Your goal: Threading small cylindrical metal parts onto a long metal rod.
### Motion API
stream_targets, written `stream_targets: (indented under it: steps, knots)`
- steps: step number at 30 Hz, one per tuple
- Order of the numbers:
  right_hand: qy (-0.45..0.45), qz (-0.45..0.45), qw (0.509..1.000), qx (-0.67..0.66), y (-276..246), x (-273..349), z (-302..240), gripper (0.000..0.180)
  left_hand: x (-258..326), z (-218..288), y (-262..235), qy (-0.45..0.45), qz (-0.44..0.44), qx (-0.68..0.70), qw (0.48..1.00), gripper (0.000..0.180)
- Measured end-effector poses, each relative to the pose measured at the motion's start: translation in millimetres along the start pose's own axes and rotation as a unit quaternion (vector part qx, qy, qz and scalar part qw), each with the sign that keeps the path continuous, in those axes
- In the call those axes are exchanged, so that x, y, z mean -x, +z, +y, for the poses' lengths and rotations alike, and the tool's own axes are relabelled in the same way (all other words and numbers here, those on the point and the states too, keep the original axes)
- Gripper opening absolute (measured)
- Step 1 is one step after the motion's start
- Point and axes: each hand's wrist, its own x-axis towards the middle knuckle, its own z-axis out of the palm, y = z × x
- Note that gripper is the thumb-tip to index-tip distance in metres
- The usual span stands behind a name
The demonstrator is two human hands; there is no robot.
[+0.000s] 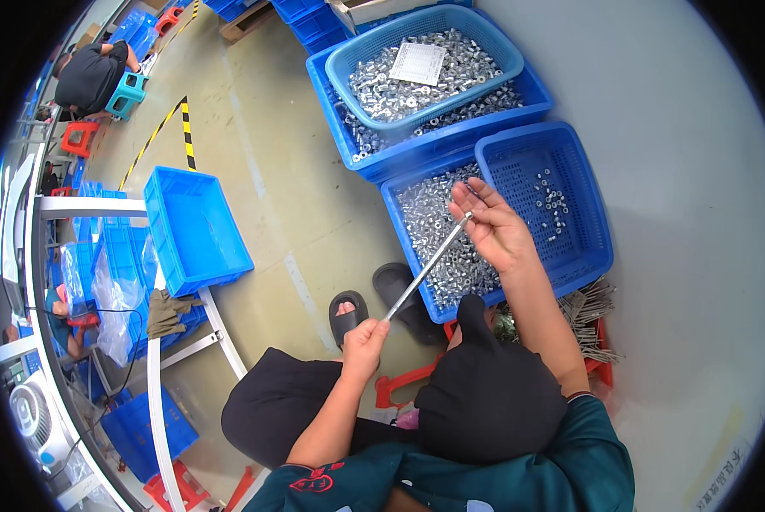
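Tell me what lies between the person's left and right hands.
In the head view, a thin silver rod spans the gap, running from the left hand up to the right hand.

I hold one thin, straight, silvery metal rod (428,266); it slants away from me to the right, from my left hand (364,347) to my right hand (499,235).

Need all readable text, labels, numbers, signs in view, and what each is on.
Paper slip in the light blue basket: print too small to read.
Red emblem on the teal shirt: has lettering, not copied out.
Grey surface, lower right: dark characters, not copied out.
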Motion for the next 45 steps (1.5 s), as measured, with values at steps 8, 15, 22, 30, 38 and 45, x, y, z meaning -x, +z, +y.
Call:
stream_targets:
  steps: [8,15,22,30,38,45]
  knots:
    - [0.037,-0.059,0.995,0.072,-5,1,-5,0.031,1,4,-2,0.026,0.006,-0.023,0.999,0.033]
    - [0.038,-0.064,0.97,0.23,0,15,1,0.023,0,7,-3,0.008,-0.004,0.013,1.0,0.03]
    - [-0.048,-0.051,0.957,0.28,-18,26,12,0.029,-4,12,9,-0.016,-0.038,0.046,0.998,0.032]
    - [0.193,-0.168,0.925,0.282,-45,67,41,0.068,-23,63,36,-0.018,-0.072,-0.069,0.995,0.034]
    - [0.282,-0.226,0.85,0.383,-56,75,55,0.045,-19,95,53,0.033,-0.096,-0.155,0.983,0.044]
    - [0.166,-0.1,0.964,0.184,-48,67,28,0.048,5,110,36,0.025,-0.092,-0.254,0.963,0.033]
